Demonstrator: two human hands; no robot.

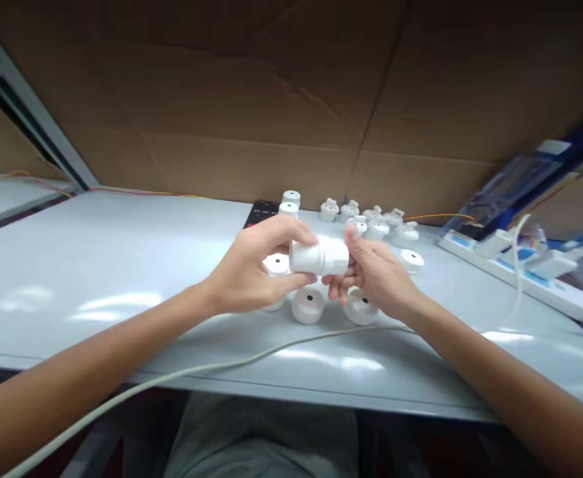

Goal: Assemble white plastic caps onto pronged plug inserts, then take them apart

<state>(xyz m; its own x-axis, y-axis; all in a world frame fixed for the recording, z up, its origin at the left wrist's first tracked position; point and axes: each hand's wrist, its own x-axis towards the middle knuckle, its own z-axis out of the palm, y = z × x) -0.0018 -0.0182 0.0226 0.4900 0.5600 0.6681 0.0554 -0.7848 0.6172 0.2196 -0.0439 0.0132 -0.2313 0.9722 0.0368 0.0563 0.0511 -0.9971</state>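
Observation:
Above the middle of the table I hold a white plastic cylinder [320,257] sideways, with a raised ring around its middle. My left hand [256,269] grips its left end between thumb and fingers. At the other end, the thumb and fingers of my right hand [378,271] close on the narrower part; the fingertips are partly hidden. Below and behind my hands stand several white round pieces with a dark dot on top, among them one at the front [307,307] and another under my right hand [360,309].
Several white caps with raised tabs [377,227] stand at the back right. A phone [261,212] showing a timer lies behind my left hand. A pale cable [251,359] crosses the table's front. At right lies a power strip [520,273]; a cardboard wall [232,99] closes the back.

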